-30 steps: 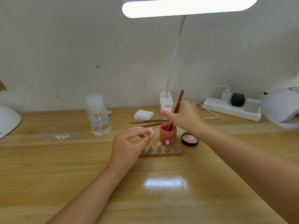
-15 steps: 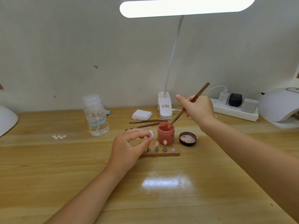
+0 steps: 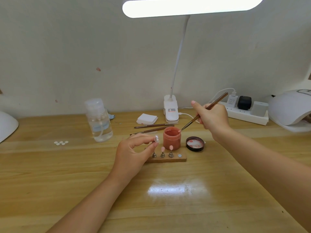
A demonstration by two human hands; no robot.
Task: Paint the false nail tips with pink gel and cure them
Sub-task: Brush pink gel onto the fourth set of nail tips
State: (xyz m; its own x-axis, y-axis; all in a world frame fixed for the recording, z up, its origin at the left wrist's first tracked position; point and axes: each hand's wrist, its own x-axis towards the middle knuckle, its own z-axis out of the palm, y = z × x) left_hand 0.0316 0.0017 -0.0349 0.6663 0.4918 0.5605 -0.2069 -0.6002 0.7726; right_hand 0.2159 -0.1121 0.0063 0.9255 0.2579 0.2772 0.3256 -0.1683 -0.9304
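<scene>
We see the brush (image 3: 204, 111) lying on a slant, its long axis running from the butt end up and to the right, near the power strip (image 3: 247, 115), down and to the left to the tip, which sits at the right rim of the open gel jar (image 3: 172, 137). The handle is thin and brown, the ferrule is pale metal, and a dab of pink shows at the bristles. Our right hand (image 3: 212, 116) grips the handle mid-shaft, fingers curled round it and the forefinger stretched out.

Our left hand (image 3: 133, 152) pinches a clear nail tip (image 3: 156, 139) between thumb and forefinger, just left of the jar and above the wooden holder (image 3: 168, 159). The tip looks glassy and unpainted; which way its curve faces is hard to make out. On the holder, two pink tips stand on small metal stands (image 3: 162, 154); a third stand is partly hidden behind our left fingers, and the rightmost spot shows only a small round disc. The jar's lid (image 3: 195, 144) lies face up to the right, smeared pink inside.

Behind lie two spare brushes (image 3: 151, 126), a wipe stack (image 3: 146, 118), a clear pump bottle (image 3: 99, 120) and the clip lamp (image 3: 170, 110). The curing lamp (image 3: 292, 110) on the right is cut off by the frame edge.
</scene>
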